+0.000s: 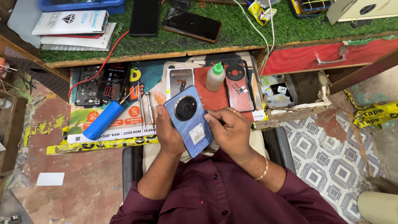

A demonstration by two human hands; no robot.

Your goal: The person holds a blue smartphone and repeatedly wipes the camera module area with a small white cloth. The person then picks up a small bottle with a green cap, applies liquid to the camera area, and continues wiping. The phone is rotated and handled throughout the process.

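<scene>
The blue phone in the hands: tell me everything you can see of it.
The blue phone shows its glossy, streaked blue back, with a large round black camera ring near the top and a small white sticker lower down. It is tilted, top end away from the person, above the work tray. The left hand cups its left edge; the right hand grips the right edge.

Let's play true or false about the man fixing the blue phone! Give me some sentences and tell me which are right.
1. Both hands hold the blue phone. True: the left hand and the right hand both grip it.
2. The phone's camera ring is square. False: it is round.
3. A blue tube lies on the tray. True.
4. The small bottle has a red cap. False: the cap is green.
5. The drawer is red. True.
</scene>
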